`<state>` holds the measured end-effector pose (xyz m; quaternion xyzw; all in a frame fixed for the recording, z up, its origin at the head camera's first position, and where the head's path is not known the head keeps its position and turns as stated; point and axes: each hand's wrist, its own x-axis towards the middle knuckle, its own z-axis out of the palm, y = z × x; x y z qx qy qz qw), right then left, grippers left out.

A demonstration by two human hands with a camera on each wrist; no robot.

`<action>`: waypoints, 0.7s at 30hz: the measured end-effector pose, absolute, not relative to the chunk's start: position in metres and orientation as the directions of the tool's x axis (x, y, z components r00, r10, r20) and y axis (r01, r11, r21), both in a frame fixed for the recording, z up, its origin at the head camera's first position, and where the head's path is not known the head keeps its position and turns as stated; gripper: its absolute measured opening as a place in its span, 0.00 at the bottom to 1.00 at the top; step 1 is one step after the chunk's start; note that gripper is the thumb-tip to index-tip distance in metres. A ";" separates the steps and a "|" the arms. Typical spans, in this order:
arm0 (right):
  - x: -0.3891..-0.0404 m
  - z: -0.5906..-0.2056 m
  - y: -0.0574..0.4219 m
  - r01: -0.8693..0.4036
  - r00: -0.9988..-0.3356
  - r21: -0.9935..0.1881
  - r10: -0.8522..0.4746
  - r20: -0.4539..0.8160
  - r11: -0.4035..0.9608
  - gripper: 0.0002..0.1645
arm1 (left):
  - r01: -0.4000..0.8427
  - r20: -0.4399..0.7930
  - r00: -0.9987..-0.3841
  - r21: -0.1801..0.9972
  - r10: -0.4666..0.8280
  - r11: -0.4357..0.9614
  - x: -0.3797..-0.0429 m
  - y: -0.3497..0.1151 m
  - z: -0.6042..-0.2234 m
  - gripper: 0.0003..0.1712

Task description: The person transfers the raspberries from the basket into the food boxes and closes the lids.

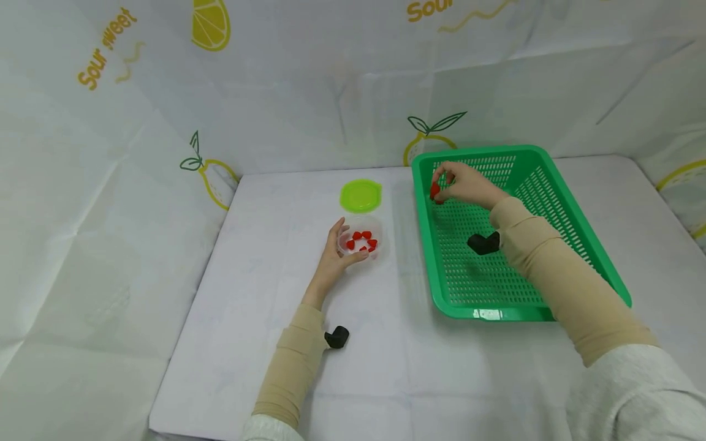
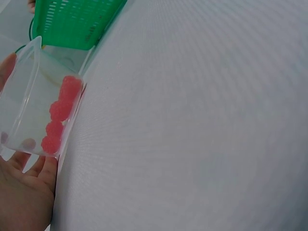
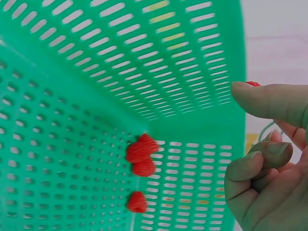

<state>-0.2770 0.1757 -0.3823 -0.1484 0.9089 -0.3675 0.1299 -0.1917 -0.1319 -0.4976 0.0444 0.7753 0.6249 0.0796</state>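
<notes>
My left hand [image 1: 332, 260] holds a small clear plastic cup [image 2: 24, 103] from its left side, fingers and thumb curled round the wall. Several red raspberries [image 2: 60, 110] lie on the bottom of this cup. Over the far left corner of a green plastic basket [image 1: 427, 269], my right hand [image 1: 466, 184] pinches a raspberry [image 1: 435, 190] between thumb and fingers. Only a sliver of that raspberry [image 3: 252, 83] shows past the thumb in the right wrist view. Several loose raspberries [image 3: 139, 153] sit in the basket's corner below the hand.
A lime-green round lid [image 1: 361, 196] lies flat on the white-covered table [image 1: 248, 306], just behind the cup. The slotted basket stands to the right of the cup with raised walls. A white sheet with lemon prints [image 1: 309, 79] hangs behind the table.
</notes>
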 end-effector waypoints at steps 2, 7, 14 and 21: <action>-0.276 -0.379 0.176 -0.184 -0.922 -0.704 -0.369 -0.118 0.685 0.18 | -0.031 -0.070 -0.983 0.974 0.167 0.224 -0.192 -0.132 -0.497 0.51; -0.273 -0.374 0.171 -0.209 -0.915 -0.714 -0.392 -0.099 0.668 0.18 | -0.023 -0.062 -0.985 0.972 0.159 0.236 -0.195 -0.132 -0.502 0.51; -0.269 -0.366 0.155 -0.231 -0.890 -0.755 -0.447 -0.091 0.614 0.18 | -0.016 -0.053 -0.986 0.974 0.157 0.226 -0.194 -0.131 -0.502 0.51; -0.265 -0.361 0.133 -0.214 -0.880 -0.783 -0.463 -0.106 0.585 0.18 | -0.056 -0.096 -0.983 0.969 0.158 0.242 -0.192 -0.132 -0.497 0.52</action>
